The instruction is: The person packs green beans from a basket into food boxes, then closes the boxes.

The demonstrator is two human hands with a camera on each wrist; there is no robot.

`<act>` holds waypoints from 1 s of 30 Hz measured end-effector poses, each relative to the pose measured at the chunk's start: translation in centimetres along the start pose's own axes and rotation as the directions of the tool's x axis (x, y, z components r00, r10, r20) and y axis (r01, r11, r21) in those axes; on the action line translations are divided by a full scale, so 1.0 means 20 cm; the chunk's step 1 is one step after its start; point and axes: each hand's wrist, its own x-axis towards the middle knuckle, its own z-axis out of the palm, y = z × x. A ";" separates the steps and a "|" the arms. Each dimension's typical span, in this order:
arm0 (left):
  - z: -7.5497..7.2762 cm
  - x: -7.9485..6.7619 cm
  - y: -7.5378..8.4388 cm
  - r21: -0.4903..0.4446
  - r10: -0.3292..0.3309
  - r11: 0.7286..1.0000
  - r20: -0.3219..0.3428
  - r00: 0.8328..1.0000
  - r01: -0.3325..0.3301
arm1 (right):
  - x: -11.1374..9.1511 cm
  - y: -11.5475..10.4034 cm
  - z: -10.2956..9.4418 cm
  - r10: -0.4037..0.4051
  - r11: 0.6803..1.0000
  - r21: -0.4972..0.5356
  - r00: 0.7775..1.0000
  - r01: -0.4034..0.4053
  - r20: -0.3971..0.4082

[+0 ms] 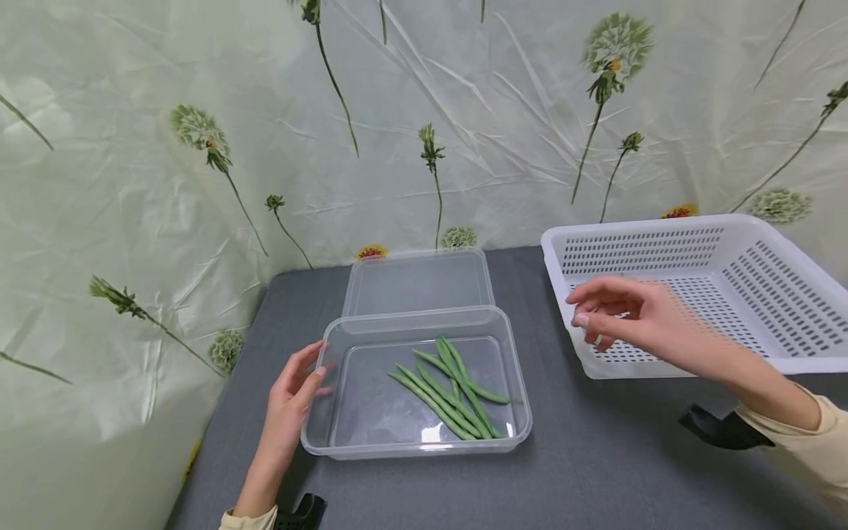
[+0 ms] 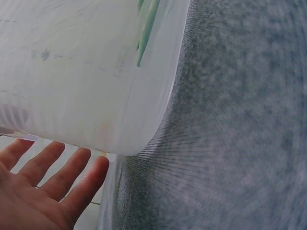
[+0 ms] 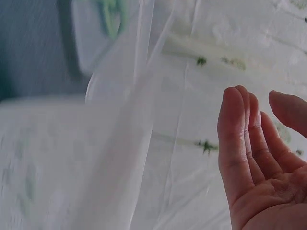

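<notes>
- At near left, the left hand [image 1: 291, 394], fingers extended, touches the clear container [image 1: 367, 394] of green beans [image 1: 457, 404], its faint marks unreadable.
- Rightward, the right hand [image 1: 629, 313] hovers, fingers loose, above the white basket [image 1: 782, 294].

Behind the grey tabletop [image 1: 596, 456], a pale, creased sheet [image 1: 73, 213] (dandelions [image 1: 619, 48] and red-yellow blooms [image 1: 371, 252] across it).

Near left: I see a cream left cuff [image 1: 248, 520] | same wrist: black curved wrist piece [image 1: 301, 513] beside it | near right: more fabric showing, cream right sleeve [image 1: 811, 453], softly creased | its wrist: second black piece [image 1: 725, 428], tapering at one end | right hand [image 3: 263, 165]: bare, palm creases clear to me
</notes>
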 end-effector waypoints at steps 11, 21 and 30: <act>0.00 0.00 0.00 0.006 -0.004 1.000 -0.004 1.000 0.004 | 0.06 0.13 -0.28 0.160 0.955 -0.267 0.983 -0.132 0.085; 0.01 0.00 0.00 0.012 -0.012 1.000 -0.006 1.000 0.012 | 0.18 0.38 -0.54 0.284 0.928 -0.292 0.947 -0.233 0.148; 0.00 0.01 0.00 0.003 -0.035 0.999 -0.012 0.999 0.035 | 0.22 0.67 -0.62 0.347 0.922 -0.247 0.918 -0.297 0.192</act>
